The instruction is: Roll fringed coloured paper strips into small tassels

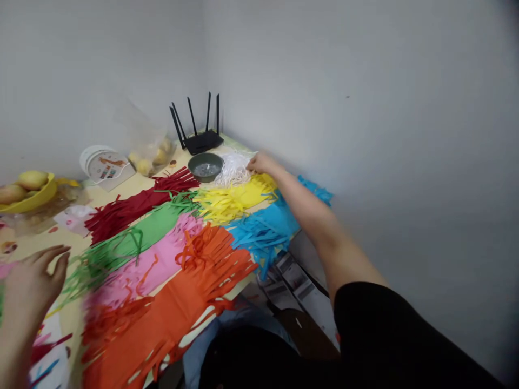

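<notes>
At the far right of the table, my right hand (263, 163) reaches out with its fingers closed at the edge of a pile of white strings (233, 168). Just below it lies a yellow fringed piece (247, 198), and a blue fringed piece (279, 217) lies partly under my forearm. My left hand (38, 278) hovers at the left, fingers curved and thumb slightly apart, with nothing visible in it. Nearest to it are a green fringed piece (156, 226) and a pink one (150, 263). Orange (168, 308) and dark red (135, 206) fringed pieces lie across the table too.
A dark bowl (198, 174) holding something clear stands beside the strings, before a black router (203, 142) with several antennas. Further left are a round white container (106, 165), a plastic bag of yellow fruit (142, 165) and a yellow fruit bowl (42, 195). Walls border the table's back and right.
</notes>
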`<state>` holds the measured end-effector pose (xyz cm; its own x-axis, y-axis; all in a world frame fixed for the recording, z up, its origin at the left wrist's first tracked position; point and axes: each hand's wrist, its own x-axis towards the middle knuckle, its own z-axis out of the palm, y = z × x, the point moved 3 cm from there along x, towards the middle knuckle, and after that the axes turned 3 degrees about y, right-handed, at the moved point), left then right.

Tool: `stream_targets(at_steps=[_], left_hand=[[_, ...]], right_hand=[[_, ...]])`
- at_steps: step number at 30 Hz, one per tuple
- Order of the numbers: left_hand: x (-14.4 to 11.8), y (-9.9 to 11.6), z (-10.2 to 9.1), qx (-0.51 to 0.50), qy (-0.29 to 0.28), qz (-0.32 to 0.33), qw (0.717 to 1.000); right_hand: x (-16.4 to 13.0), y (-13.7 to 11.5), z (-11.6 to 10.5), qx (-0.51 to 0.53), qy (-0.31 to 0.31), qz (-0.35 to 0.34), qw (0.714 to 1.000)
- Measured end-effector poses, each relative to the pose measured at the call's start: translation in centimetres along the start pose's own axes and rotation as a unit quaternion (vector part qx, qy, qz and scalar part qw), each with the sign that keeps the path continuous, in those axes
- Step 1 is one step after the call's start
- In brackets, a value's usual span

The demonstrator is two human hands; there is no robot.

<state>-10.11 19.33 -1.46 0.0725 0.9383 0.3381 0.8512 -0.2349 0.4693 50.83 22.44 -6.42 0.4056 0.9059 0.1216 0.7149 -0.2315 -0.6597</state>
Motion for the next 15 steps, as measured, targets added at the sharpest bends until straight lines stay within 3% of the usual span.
stream_targets(at_steps=[1,4,7,9,11,13,15], left_hand=[[0.5,2.3,0.5,0.029,0.017,0.035,0.999],[2.1,8.7,3.0,0.042,-0.002,0.104,0.994],[4.3,14.9,6.1,-0.052,-0.012,0.144,0.988],[6.0,19.7,8.2,-0.157,-0.026,0.154,0.975],[7.7,25.0,10.2,-0.282,-0.045,0.159,0.945],[9.1,30.1,12.3,-0.431,-0.053,0.123,0.893],[10.1,34.3,14.5,-0.51,-0.07,0.082,0.853]], right_hand=[[0.4,0.1,-1.2,0.0,0.002,0.008,1.0],[1.8,-0.6,-5.6,0.014,0.044,0.016,0.999],[2.5,-3.5,-9.7,0.086,0.124,-0.032,0.988],[2.1,-6.8,-11.5,0.142,0.134,-0.09,0.977],[0.9,-11.0,-12.4,0.175,0.101,-0.155,0.967],[-1.0,-15.4,-12.9,0.193,0.065,-0.218,0.955],[-3.2,-19.4,-13.5,0.208,0.043,-0.27,0.939]])
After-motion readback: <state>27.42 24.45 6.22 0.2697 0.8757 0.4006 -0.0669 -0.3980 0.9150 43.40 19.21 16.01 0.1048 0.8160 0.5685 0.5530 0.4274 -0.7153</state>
